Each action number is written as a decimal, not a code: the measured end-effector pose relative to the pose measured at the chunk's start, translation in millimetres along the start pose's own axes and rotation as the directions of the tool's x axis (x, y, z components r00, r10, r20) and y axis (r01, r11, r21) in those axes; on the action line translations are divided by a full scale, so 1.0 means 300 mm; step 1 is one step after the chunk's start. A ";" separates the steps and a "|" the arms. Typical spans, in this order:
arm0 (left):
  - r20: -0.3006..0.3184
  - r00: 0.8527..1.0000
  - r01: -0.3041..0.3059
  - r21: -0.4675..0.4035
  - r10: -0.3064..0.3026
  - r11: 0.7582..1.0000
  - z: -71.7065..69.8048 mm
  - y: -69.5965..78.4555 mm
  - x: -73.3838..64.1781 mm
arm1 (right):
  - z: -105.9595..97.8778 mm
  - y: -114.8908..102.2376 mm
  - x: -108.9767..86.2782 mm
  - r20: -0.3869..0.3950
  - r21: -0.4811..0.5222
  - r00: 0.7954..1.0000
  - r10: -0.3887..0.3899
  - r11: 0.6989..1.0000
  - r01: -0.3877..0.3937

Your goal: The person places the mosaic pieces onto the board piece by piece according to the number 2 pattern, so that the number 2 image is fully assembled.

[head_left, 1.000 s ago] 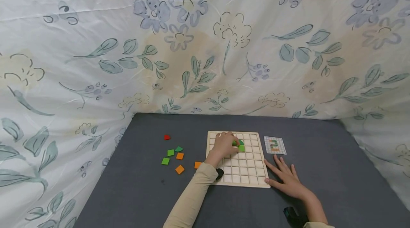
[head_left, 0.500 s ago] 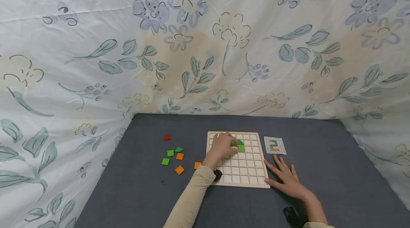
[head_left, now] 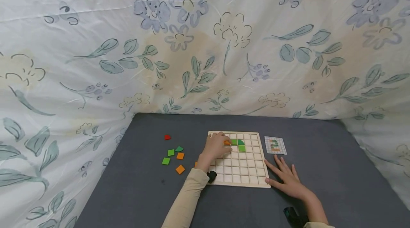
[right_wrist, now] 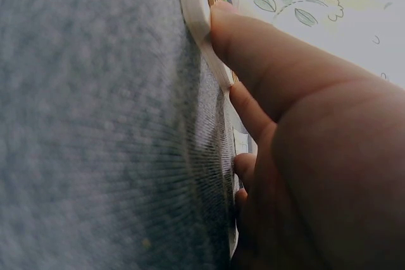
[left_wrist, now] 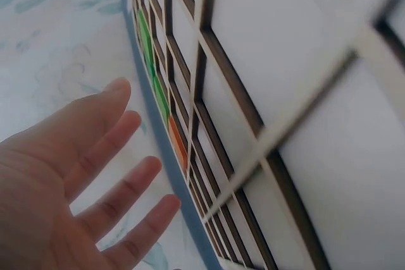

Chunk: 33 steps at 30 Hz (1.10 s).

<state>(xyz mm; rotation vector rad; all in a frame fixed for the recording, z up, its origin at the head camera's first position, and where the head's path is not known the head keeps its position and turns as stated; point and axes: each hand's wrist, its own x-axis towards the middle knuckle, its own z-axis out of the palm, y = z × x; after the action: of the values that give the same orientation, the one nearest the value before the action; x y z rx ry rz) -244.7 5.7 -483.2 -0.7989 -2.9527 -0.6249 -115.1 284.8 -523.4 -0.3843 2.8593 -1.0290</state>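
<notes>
A pale wooden grid board [head_left: 237, 171] lies on the table. In one of its upper rows sit an orange square tile [head_left: 227, 142], a green square tile [head_left: 234, 141] and a darker green rounded tile [head_left: 241, 142]. Another green square [head_left: 241, 148] sits just below the rounded one. My left hand [head_left: 214, 149] is over the board's left side, fingertips close to the orange tile; in the left wrist view its fingers are extended, holding nothing. My right hand [head_left: 288, 181] rests spread at the board's right edge, its thumb [right_wrist: 240, 39] touching the board's corner.
Loose on the left lie a red piece [head_left: 167, 137], a green rounded piece [head_left: 179, 149], green squares [head_left: 166, 161] and orange squares [head_left: 180, 169]. A pattern card [head_left: 275, 145] lies right of the board. Floral cloth [head_left: 192, 60] hangs behind the dark table [head_left: 134, 192].
My left hand has drawn back leftward, uncovering the green square and part of the orange tile. My right hand has stayed in place.
</notes>
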 end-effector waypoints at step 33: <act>-0.080 0.996 0.028 -0.035 -0.030 0.999 -0.120 -0.192 -0.138 | 0.004 0.007 -0.003 0.005 0.017 1.000 -0.005 1.000 0.005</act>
<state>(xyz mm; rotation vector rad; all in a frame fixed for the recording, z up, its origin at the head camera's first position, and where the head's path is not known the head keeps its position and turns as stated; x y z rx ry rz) -239.8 -73.5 -476.6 -0.7164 -2.8931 -0.6928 -114.4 285.9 -525.8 -0.3926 2.8449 -1.0517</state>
